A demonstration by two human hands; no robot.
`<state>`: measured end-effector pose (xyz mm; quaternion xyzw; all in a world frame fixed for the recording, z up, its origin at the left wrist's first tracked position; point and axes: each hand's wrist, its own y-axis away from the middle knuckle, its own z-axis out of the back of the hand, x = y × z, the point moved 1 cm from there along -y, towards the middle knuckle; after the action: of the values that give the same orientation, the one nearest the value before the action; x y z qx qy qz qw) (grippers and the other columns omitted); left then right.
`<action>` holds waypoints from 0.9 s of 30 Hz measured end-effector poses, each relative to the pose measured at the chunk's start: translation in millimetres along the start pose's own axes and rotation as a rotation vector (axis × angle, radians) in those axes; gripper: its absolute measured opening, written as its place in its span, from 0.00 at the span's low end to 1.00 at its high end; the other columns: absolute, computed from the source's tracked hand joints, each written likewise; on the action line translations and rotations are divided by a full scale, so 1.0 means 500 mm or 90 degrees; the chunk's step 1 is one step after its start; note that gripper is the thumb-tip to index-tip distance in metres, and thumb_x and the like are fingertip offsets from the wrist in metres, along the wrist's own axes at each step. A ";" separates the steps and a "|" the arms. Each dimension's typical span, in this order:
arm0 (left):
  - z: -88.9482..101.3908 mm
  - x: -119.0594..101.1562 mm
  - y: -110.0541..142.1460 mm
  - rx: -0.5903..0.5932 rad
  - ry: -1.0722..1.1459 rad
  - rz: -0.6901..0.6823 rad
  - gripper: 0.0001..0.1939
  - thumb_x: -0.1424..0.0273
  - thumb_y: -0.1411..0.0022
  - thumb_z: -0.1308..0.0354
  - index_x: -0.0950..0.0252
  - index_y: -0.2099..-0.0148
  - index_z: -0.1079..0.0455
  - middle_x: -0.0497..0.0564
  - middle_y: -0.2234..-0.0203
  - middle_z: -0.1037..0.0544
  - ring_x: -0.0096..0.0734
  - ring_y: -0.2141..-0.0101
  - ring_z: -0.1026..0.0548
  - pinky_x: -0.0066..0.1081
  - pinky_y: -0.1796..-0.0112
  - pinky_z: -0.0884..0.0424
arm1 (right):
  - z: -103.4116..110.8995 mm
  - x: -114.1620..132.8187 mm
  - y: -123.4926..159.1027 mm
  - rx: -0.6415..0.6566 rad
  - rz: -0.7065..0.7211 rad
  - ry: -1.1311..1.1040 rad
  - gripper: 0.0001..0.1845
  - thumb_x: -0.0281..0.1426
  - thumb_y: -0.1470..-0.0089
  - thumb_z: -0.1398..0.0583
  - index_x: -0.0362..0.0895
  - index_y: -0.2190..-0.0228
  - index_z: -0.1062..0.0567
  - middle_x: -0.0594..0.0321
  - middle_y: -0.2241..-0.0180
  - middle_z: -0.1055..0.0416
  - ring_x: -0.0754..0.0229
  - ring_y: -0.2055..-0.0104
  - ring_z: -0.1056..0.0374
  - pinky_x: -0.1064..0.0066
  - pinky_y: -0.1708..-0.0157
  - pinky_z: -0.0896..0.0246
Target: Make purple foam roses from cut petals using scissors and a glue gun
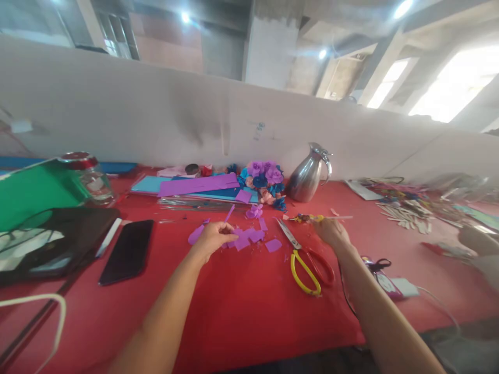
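From my remote position, the head view gives the following layout. The purple pieces (pixel 244 239) lie on the red table (pixel 241 311), centrally, beside the fingertips of the left hand (pixel 216 239). They are flat, matte and angular; several overlap, while one lies apart toward the scissors (pixel 297 246). A slim purple strip (pixel 230 213) rises at a slant behind the left index finger. Left hand: thumb and index finger set narrowly apart; I cannot tell whether they pinch the strip. Right hand (pixel 332 234): fingers curled down beside some small coloured bits (pixel 307 218); their grip is hidden from me.

Clearances: the near table edge crosses the bottom of my view. Between the forearms, bare red surface extends from the purple pieces to that edge. The scissors bound this room on the right, handles toward me, blades pointing away and left. A black phone (pixel 128 252) lies left of the left forearm. The far side is bounded by stacked coloured sheets (pixel 198 184), a paper flower bunch (pixel 261 179) and a metal jug (pixel 307 174), with a pale partition (pixel 156 104) behind.
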<state>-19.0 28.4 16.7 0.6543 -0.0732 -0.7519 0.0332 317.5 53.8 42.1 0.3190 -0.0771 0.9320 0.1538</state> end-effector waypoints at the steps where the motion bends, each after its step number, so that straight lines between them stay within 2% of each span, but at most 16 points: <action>1: 0.000 -0.001 0.001 -0.012 0.005 -0.004 0.10 0.70 0.64 0.33 0.65 0.76 0.30 0.45 0.83 0.27 0.27 0.81 0.31 0.27 0.76 0.37 | -0.007 0.021 0.014 -0.016 0.038 0.005 0.10 0.34 0.48 0.42 0.40 0.75 0.27 0.40 0.62 0.28 0.39 0.51 0.36 0.52 0.56 0.43; 3: -0.002 -0.002 0.003 -0.024 0.008 -0.013 0.10 0.69 0.64 0.34 0.65 0.76 0.30 0.45 0.83 0.27 0.27 0.81 0.31 0.27 0.76 0.37 | -0.037 0.075 0.052 -0.004 0.135 -0.009 0.10 0.35 0.48 0.43 0.41 0.69 0.24 0.46 0.57 0.28 0.43 0.48 0.37 0.57 0.52 0.45; 5: -0.006 -0.002 0.005 -0.017 -0.006 -0.022 0.09 0.69 0.62 0.35 0.65 0.75 0.29 0.46 0.83 0.27 0.27 0.81 0.32 0.27 0.76 0.38 | -0.084 0.139 0.095 0.106 0.251 -0.050 0.10 0.36 0.50 0.41 0.45 0.69 0.22 0.57 0.62 0.25 0.53 0.56 0.32 0.67 0.57 0.41; 7: -0.010 0.000 0.006 -0.002 -0.039 -0.038 0.07 0.70 0.61 0.37 0.65 0.75 0.28 0.46 0.83 0.27 0.26 0.81 0.33 0.27 0.76 0.39 | -0.135 0.194 0.134 0.279 0.364 -0.111 0.11 0.35 0.51 0.41 0.46 0.65 0.22 0.61 0.63 0.23 0.58 0.62 0.31 0.71 0.63 0.41; 9: -0.014 0.003 0.005 0.009 -0.074 -0.066 0.04 0.71 0.60 0.37 0.64 0.76 0.27 0.46 0.83 0.27 0.27 0.80 0.34 0.27 0.75 0.39 | -0.177 0.224 0.158 0.353 0.386 -0.102 0.09 0.34 0.51 0.41 0.45 0.71 0.21 0.64 0.72 0.24 0.62 0.70 0.32 0.73 0.71 0.44; 11: -0.017 0.006 0.003 0.016 -0.088 -0.087 0.05 0.70 0.60 0.36 0.64 0.77 0.28 0.47 0.81 0.27 0.28 0.78 0.33 0.27 0.73 0.39 | -0.201 0.225 0.163 0.327 0.364 -0.092 0.09 0.31 0.52 0.42 0.44 0.77 0.22 0.64 0.78 0.27 0.63 0.75 0.35 0.73 0.75 0.49; 13: -0.020 0.005 0.003 0.010 -0.075 -0.089 0.08 0.70 0.60 0.35 0.64 0.73 0.28 0.47 0.79 0.27 0.28 0.76 0.32 0.27 0.73 0.38 | -0.210 0.208 0.151 0.277 0.337 -0.129 0.10 0.29 0.52 0.43 0.44 0.79 0.22 0.65 0.80 0.28 0.64 0.76 0.37 0.73 0.76 0.51; 16: -0.025 -0.003 0.008 -0.042 -0.024 -0.111 0.12 0.65 0.56 0.35 0.63 0.68 0.29 0.46 0.76 0.27 0.27 0.75 0.33 0.25 0.73 0.39 | -0.204 0.174 0.119 0.243 0.276 -0.266 0.13 0.34 0.51 0.43 0.43 0.78 0.21 0.65 0.81 0.29 0.64 0.77 0.38 0.73 0.76 0.50; 19: -0.033 -0.013 0.017 -0.075 0.034 -0.137 0.14 0.56 0.45 0.44 0.63 0.69 0.32 0.43 0.81 0.35 0.24 0.79 0.40 0.24 0.77 0.45 | -0.189 0.154 0.095 0.227 0.180 -0.443 0.16 0.40 0.53 0.42 0.42 0.76 0.20 0.65 0.80 0.28 0.63 0.77 0.37 0.73 0.74 0.47; 21: -0.039 -0.015 0.022 -0.065 0.067 -0.132 0.17 0.54 0.42 0.48 0.62 0.69 0.33 0.41 0.84 0.42 0.23 0.82 0.46 0.25 0.79 0.50 | -0.182 0.151 0.091 0.225 0.117 -0.534 0.18 0.43 0.56 0.40 0.41 0.74 0.20 0.63 0.78 0.27 0.63 0.76 0.36 0.72 0.73 0.45; 23: -0.045 -0.014 0.024 -0.046 0.087 -0.129 0.17 0.54 0.42 0.47 0.63 0.69 0.33 0.41 0.85 0.45 0.23 0.81 0.47 0.25 0.78 0.51 | -0.179 0.153 0.093 0.220 0.074 -0.592 0.19 0.44 0.57 0.39 0.40 0.74 0.19 0.61 0.78 0.26 0.63 0.76 0.35 0.72 0.73 0.45; 27: -0.053 -0.010 0.023 -0.022 0.122 -0.113 0.14 0.57 0.43 0.44 0.64 0.68 0.30 0.43 0.81 0.38 0.23 0.79 0.45 0.25 0.77 0.49 | -0.182 0.164 0.104 0.216 0.045 -0.662 0.18 0.44 0.60 0.37 0.41 0.76 0.20 0.61 0.79 0.27 0.63 0.77 0.36 0.72 0.75 0.45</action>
<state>7.5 16.0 19.9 0.7262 0.0013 -0.6873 -0.0158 186.9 46.2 19.2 0.7554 -0.0022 0.6552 0.0104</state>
